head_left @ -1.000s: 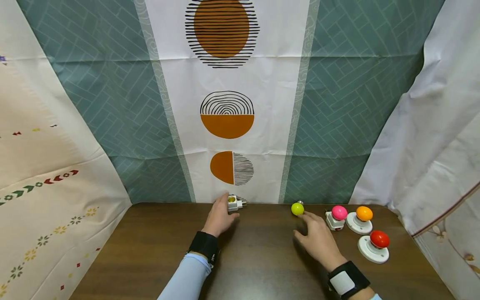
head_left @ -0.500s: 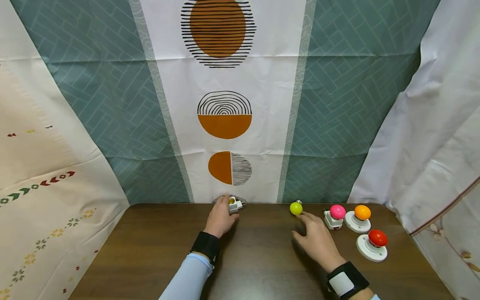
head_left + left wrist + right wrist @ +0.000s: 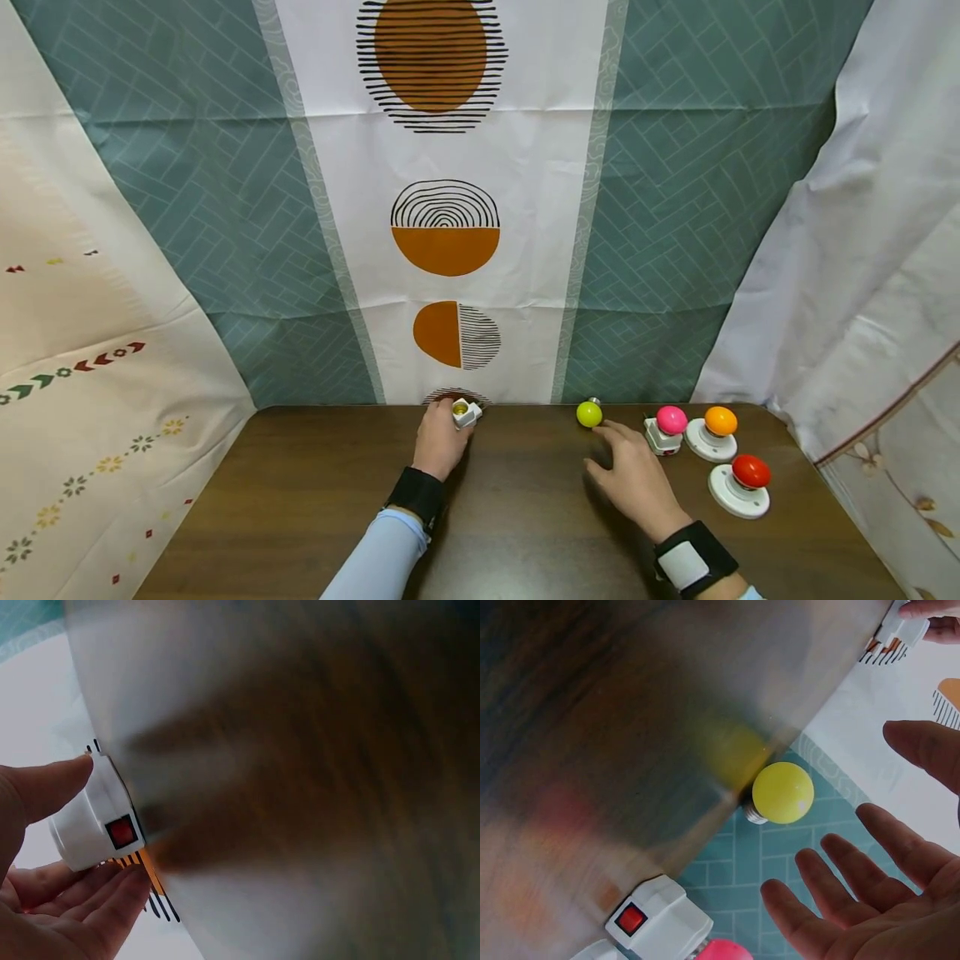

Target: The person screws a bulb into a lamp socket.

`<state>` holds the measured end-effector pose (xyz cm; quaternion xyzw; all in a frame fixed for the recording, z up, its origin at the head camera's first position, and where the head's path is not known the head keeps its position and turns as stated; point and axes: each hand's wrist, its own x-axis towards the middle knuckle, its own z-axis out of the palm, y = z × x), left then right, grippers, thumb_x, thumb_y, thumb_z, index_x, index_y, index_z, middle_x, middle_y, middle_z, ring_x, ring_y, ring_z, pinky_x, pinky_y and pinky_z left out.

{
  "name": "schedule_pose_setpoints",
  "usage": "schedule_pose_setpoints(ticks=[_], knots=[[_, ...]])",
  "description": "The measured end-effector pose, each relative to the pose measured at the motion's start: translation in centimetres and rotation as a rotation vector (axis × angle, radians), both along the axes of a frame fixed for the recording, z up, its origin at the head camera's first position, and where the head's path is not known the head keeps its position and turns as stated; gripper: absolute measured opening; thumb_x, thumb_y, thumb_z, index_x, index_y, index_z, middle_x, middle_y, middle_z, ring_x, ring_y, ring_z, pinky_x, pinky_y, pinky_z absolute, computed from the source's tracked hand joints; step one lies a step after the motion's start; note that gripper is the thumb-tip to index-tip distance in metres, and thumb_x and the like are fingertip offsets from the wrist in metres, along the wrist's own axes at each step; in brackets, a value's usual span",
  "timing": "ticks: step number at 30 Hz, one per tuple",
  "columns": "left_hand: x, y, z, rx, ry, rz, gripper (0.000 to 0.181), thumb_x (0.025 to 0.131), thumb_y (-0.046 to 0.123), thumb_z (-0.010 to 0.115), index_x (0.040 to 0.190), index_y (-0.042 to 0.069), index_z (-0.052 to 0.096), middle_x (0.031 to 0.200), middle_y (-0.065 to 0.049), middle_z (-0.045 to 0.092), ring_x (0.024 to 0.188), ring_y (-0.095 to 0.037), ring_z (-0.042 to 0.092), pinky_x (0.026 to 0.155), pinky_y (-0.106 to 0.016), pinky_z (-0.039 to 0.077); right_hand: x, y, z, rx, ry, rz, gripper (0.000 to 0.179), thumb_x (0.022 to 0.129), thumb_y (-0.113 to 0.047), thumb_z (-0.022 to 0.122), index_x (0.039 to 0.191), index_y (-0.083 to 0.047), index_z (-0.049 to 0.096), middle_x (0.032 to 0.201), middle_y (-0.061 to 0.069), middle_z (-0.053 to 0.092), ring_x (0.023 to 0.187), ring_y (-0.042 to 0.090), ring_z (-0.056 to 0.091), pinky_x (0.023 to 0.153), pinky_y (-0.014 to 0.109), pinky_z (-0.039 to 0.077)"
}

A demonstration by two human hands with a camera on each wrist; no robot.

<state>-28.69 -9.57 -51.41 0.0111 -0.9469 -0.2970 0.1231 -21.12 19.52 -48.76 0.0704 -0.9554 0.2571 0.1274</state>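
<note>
At the table's far edge my left hand holds a white plug-in bulb socket with a round brass-coloured opening on top. Thumb and fingers press on opposite sides of the socket in the left wrist view, where a red switch shows on its face. My right hand hovers close to a yellow-green light bulb that lies on its side with its metal screw base toward the cloth. In the right wrist view its fingers are spread and relaxed, apart from the bulb, with nothing held.
Right of my right hand, a pink bulb stands in a white switched socket. Beyond it are an orange bulb and a red bulb on round white bases. A patterned cloth hangs behind the dark wooden table.
My left hand has taken a firmer grip on the socket, tilted it and drawn it slightly nearer. My right hand and the yellow-green bulb stay about where they were.
</note>
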Motion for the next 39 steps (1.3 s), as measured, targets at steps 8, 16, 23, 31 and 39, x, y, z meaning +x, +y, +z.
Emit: schedule_pose_setpoints(ticks=[8,16,23,31,39], knots=[[0.8,-0.2,0.0,0.041,0.017,-0.018,0.040,0.073,0.020,0.080,0.103,0.002,0.062,0.095,-0.013,0.068,0.083,-0.025,0.065,0.074,-0.038,0.053,0.0,0.0,0.0,-0.006,0.019,0.004,0.053,0.073,-0.025,0.078,0.118,-0.003,0.062,0.127,0.019,0.057,0.115,0.037,0.053,0.096,0.055,0.042],[2.1,-0.4,0.1,0.081,-0.018,-0.066,0.037,0.075,0.019,0.078,0.104,0.003,0.063,0.096,-0.011,0.069,0.083,-0.019,0.065,0.073,-0.034,0.053,-0.4,0.1,0.1,0.000,0.055,0.014,0.055,0.072,-0.026,0.078,0.117,0.000,0.062,0.125,0.020,0.058,0.114,0.037,0.054,0.096,0.053,0.043],[3.4,-0.4,0.4,0.085,-0.037,-0.072,0.038,0.076,0.020,0.077,0.107,0.004,0.062,0.099,-0.010,0.068,0.086,-0.018,0.064,0.076,-0.035,0.053,-0.8,0.2,0.6,0.014,0.047,0.021,0.054,0.073,-0.025,0.077,0.118,0.001,0.061,0.126,0.022,0.057,0.113,0.038,0.055,0.095,0.054,0.043],[5.0,0.6,2.0,0.122,-0.028,-0.128,0.038,0.078,0.022,0.076,0.109,0.007,0.061,0.103,-0.007,0.068,0.090,-0.014,0.063,0.078,-0.033,0.053,-1.6,0.1,1.0,0.033,0.053,0.032,0.058,0.073,-0.027,0.078,0.119,0.001,0.060,0.126,0.024,0.056,0.114,0.039,0.054,0.096,0.055,0.042],[7.4,2.1,2.9,0.198,-0.089,-0.221,0.039,0.076,0.022,0.077,0.109,0.010,0.062,0.101,-0.003,0.067,0.085,-0.012,0.061,0.070,-0.027,0.051,-2.7,0.1,0.9,0.051,0.034,0.022,0.059,0.073,-0.027,0.078,0.121,0.000,0.059,0.127,0.023,0.055,0.113,0.041,0.054,0.093,0.056,0.043]])
